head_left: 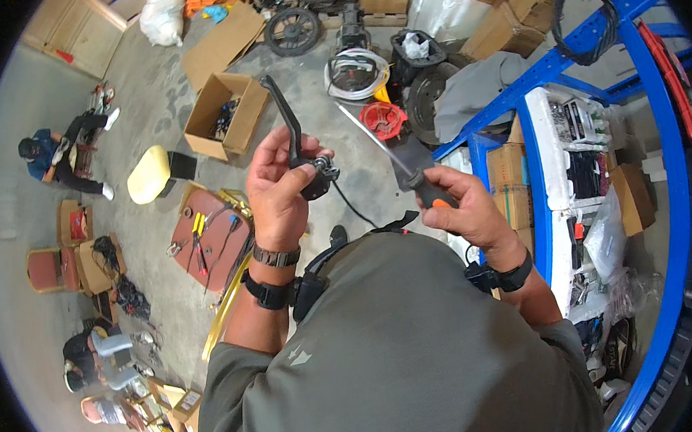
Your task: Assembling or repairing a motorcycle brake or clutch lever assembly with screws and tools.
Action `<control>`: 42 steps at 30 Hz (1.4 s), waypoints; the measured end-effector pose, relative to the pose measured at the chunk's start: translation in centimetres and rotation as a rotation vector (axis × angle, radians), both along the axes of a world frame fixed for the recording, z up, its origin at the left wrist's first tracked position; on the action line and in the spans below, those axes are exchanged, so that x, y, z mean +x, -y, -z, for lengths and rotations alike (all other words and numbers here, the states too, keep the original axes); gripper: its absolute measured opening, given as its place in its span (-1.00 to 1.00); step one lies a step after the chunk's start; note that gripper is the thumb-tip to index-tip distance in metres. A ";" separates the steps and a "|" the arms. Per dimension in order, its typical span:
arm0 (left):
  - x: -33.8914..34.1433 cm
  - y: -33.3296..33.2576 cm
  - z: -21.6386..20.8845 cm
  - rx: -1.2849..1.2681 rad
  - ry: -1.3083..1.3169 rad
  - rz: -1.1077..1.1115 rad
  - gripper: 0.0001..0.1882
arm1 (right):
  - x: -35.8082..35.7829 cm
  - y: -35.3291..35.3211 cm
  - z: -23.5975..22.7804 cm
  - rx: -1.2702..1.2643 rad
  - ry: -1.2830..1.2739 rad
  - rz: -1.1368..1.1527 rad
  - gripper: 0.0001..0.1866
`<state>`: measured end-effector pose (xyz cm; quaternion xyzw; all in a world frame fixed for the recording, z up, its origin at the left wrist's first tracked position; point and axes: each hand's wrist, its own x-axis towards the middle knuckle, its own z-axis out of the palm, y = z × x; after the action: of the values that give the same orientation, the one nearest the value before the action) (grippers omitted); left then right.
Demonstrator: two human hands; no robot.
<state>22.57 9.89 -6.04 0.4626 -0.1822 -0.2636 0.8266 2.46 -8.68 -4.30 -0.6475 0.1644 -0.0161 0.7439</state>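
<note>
My left hand (280, 187) is closed around a black brake lever (289, 123), its long blade pointing up and away. Metal fittings show at the clamp end beside my thumb, and a thin black cable (351, 206) trails from it toward my chest. In my right hand (468, 203) is a screwdriver with a dark grip (418, 181) and an orange end. Its long silver shaft (365, 131) slants up and to the left, the tip apart from the lever.
On the left, a reddish-brown seat (217, 246) bears pliers and other tools. Beyond it stand an open cardboard box (226, 116) and a yellow-topped stool (148, 175). Wheels (292, 32) lie at the back. A blue rack (538, 152) rises at right. Several people sit along the left.
</note>
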 end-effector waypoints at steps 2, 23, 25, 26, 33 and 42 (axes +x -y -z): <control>0.0 0.2 0.1 0.020 -0.009 0.000 -0.41 | -0.2 0.2 -0.3 0.058 -0.023 0.012 -0.46; -1.1 2.6 0.1 -0.039 0.012 0.253 -0.43 | 3.5 -0.1 1.6 0.182 0.075 0.157 -0.38; -1.5 2.8 -0.2 -0.012 0.026 0.303 -0.34 | 4.1 -0.6 1.2 0.149 0.106 0.173 -0.39; -1.6 2.8 -0.3 -0.006 0.022 0.318 -0.34 | 4.4 -1.0 1.1 0.113 0.137 0.174 -0.40; -2.2 2.7 -0.2 0.086 0.050 0.376 -0.34 | 4.1 -1.3 2.1 0.083 0.205 0.196 -0.39; -2.4 2.3 0.0 0.326 0.066 0.456 -0.45 | 3.3 -1.4 2.5 0.200 0.093 0.230 -0.46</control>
<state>20.17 7.64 -6.06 0.5449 -0.2635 -0.4536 0.6542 5.78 -7.27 -6.78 -0.5457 0.2035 -0.1148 0.8047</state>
